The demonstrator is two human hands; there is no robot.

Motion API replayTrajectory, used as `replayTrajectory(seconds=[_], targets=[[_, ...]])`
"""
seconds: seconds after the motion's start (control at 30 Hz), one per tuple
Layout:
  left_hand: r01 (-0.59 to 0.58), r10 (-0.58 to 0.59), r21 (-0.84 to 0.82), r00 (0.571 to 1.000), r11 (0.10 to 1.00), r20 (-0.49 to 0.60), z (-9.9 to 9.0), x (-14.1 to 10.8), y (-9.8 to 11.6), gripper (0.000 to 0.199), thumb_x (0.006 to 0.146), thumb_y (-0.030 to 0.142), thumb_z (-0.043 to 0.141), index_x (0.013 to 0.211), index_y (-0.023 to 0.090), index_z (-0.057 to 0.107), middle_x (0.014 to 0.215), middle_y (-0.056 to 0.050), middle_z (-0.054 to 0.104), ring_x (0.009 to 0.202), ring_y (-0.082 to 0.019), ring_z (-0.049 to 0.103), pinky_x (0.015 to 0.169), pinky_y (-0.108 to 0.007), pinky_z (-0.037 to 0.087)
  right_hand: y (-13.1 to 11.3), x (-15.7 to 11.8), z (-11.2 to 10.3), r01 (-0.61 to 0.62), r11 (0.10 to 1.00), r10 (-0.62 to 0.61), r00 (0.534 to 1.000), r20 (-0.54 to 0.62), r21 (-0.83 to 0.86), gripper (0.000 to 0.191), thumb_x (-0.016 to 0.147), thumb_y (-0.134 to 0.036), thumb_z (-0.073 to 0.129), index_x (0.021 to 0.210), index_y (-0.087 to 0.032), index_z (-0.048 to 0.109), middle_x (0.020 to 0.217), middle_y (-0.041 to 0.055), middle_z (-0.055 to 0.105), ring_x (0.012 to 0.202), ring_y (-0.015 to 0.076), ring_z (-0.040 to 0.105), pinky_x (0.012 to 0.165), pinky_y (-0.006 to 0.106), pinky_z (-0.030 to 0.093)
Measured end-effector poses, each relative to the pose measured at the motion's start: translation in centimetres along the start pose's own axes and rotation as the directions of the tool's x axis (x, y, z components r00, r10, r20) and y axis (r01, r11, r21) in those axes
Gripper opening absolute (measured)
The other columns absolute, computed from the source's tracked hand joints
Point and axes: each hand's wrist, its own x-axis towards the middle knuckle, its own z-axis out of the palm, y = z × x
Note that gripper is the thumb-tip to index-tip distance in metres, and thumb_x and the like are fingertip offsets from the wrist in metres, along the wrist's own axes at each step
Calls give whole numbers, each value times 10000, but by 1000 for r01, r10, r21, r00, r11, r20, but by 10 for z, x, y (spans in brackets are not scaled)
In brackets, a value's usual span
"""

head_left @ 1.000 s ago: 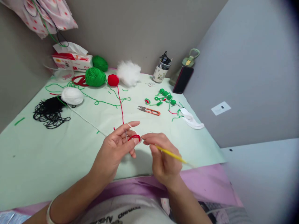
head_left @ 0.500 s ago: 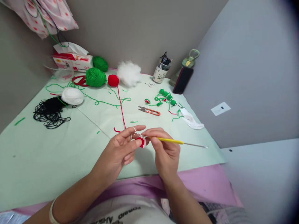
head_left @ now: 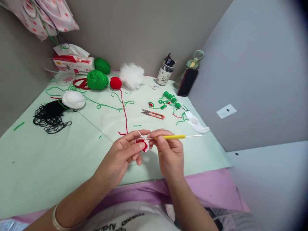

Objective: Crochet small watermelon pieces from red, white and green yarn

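Between thumb and fingers, my left hand [head_left: 125,152] pinches a small red-and-white crochet piece [head_left: 146,146]. White yarn loops over its raised index finger and trails back to a white yarn ball [head_left: 73,99] at the left. My right hand [head_left: 170,152] is closed around the yellow grip of a crochet hook [head_left: 176,137], held almost level. The hook's left end lies at the white edge of the piece, beside my left fingers; the exact stitch is too small to make out. A red strand runs from the red yarn ball [head_left: 115,83] toward my left hand.
Beyond my hands lie orange thread snips [head_left: 153,114] and small green crocheted pieces [head_left: 169,96]. Green yarn balls [head_left: 97,80], white stuffing [head_left: 132,75], a pen jar [head_left: 165,74], a phone [head_left: 188,82] and a bottle [head_left: 192,62] stand at the back. Black yarn [head_left: 49,116] lies left.
The crochet hook has swung from sloping down at its right end to nearly level, with its left end further across the piece. My left hand keeps its hold.
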Motion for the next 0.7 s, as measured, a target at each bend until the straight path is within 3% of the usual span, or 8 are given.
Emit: replayTrajectory(seconds=[0.1, 0.2, 0.3, 0.4, 0.47, 0.6, 0.67, 0.7], targets=[[-82, 86, 116, 996, 990, -29, 3, -1, -2, 272, 800, 236, 844, 1068, 206, 804, 784, 3, 675, 601, -98, 518, 581, -226, 499, 1, 0, 5, -15, 1000, 15, 999, 30, -6, 139, 982, -323, 675, 963, -245, 788, 925, 31, 740, 743, 149, 684, 693, 304, 596], [-134, 142, 185, 989, 974, -32, 3, -2, -2, 163, 825, 274, 838, 968, 214, 790, 907, -12, 721, 677, -115, 598, 675, -252, 522, -4, -1, 9, 64, 995, -60, 997, 54, -76, 132, 978, -244, 680, 964, -270, 809, 914, 20, 734, 790, 145, 678, 720, 290, 583], [-174, 178, 191, 984, 966, -4, 1, 0, 4, 102, 848, 285, 824, 848, 218, 747, 843, 12, 691, 715, -122, 610, 723, -252, 509, -15, 4, 7, 153, 975, -132, 982, 135, -161, 174, 968, -177, 682, 1004, -284, 815, 919, 25, 708, 859, 156, 681, 761, 300, 582], [-189, 188, 208, 982, 960, 28, -2, 4, 17, 120, 857, 281, 810, 811, 210, 724, 789, 22, 653, 749, -127, 594, 742, -239, 484, -29, 20, -2, 203, 954, -128, 940, 315, -219, 224, 953, -166, 700, 1118, -294, 782, 977, 31, 695, 907, 165, 692, 783, 311, 597], [-189, 184, 223, 982, 956, 41, -4, 8, 28, 135, 861, 280, 800, 796, 204, 709, 808, 19, 650, 771, -130, 590, 759, -239, 473, -35, 37, -12, 250, 921, -78, 870, 487, -298, 342, 973, -179, 668, 1290, -303, 694, 1076, 44, 712, 952, 170, 698, 804, 321, 609], [-157, 152, 202, 987, 967, 43, -9, 21, 47, 171, 839, 266, 811, 783, 197, 665, 929, -11, 704, 865, -161, 645, 802, -262, 493, -20, 83, -30, 378, 684, 6, 853, 523, -624, 299, 1037, -175, 519, 1300, -246, 643, 1158, 73, 716, 970, 172, 697, 877, 351, 581], [-158, 151, 175, 987, 972, 51, -11, 28, 51, 182, 825, 251, 823, 783, 193, 656, 917, -9, 698, 845, -153, 641, 829, -276, 520, 0, 104, -34, 375, 370, 182, 868, 462, -850, 293, 1045, -202, 514, 1318, -232, 614, 1187, 84, 701, 1004, 181, 688, 875, 328, 561], [-161, 153, 168, 986, 972, 60, -12, 32, 51, 176, 826, 252, 825, 795, 191, 662, 908, -5, 689, 827, -145, 632, 832, -279, 532, 10, 112, -35, 361, 300, 217, 875, 432, -883, 308, 1028, -194, 541, 1328, -202, 613, 1214, 120, 694, 1050, 221, 676, 882, 353, 550]])
